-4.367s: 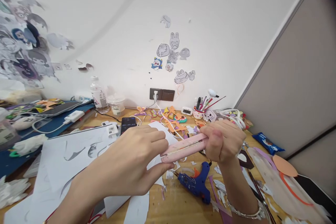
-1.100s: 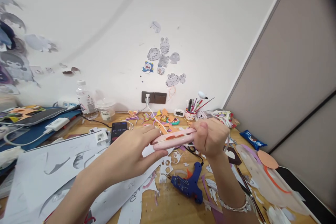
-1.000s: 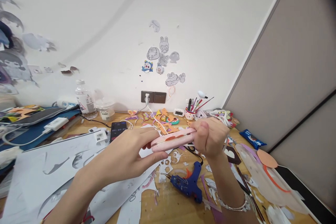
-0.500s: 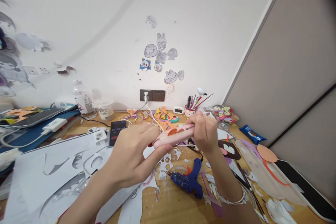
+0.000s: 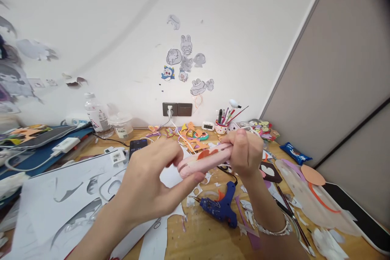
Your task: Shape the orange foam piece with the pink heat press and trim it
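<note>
A thick, pale pink layered piece, which looks like craft foam, is held edge-on above the desk. Orange-red shapes show on its upper side. My right hand is closed around its right end, thumb on top. At the other end, my left hand has its thumb along the lower edge and its fingers bent over the top; the fingertips are partly hidden. Below the piece a blue glue gun lies on the wooden desk, nozzle pointing left.
White paper sheets cover the left side, near a phone. Orange foam offcuts and a pen cup are at the back. On the right lie brushes, scraps and a blue packet. A white cable hangs from the wall socket.
The pink piece and my right hand have shifted slightly to the right. My left fingers have lifted and curled back a little from its left end.
</note>
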The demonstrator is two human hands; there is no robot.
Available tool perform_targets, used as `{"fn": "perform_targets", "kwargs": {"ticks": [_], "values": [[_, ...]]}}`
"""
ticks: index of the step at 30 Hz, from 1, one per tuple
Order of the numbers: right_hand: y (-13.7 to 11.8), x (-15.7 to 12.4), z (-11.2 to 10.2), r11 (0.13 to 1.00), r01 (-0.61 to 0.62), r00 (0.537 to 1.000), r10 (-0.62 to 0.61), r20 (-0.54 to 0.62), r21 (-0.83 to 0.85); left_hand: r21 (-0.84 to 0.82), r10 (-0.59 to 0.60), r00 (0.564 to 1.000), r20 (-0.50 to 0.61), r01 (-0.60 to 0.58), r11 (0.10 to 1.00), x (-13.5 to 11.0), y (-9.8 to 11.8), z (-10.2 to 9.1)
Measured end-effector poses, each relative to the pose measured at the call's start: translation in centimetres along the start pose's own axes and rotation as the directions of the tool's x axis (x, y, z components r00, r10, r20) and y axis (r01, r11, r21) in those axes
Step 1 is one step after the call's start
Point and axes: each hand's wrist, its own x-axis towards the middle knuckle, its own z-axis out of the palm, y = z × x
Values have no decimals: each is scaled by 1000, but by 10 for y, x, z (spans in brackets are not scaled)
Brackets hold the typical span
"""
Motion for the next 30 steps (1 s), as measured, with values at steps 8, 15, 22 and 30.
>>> {"fn": "perform_targets", "kwargs": {"ticks": [8, 15, 22, 30], "values": [[8, -2, -6, 997, -17, 990, 6, -140, -79, -83, -87, 995, 38, 90, 992, -3, 3, -13], [-1, -1, -8, 998, -44, 967, 32, -251, -42, -490, -264, 929, -259, 109, 865, -8, 17, 17], [1, -5, -4, 987, 29, 917, -90, -388, -161, -630, -315, 900, -300, 61, 774, -7, 10, 30], [-13, 0, -8, 977, 206, 967, -212, -145, -53, -596, -237, 864, -443, -87, 798, -2, 4, 17]]}}
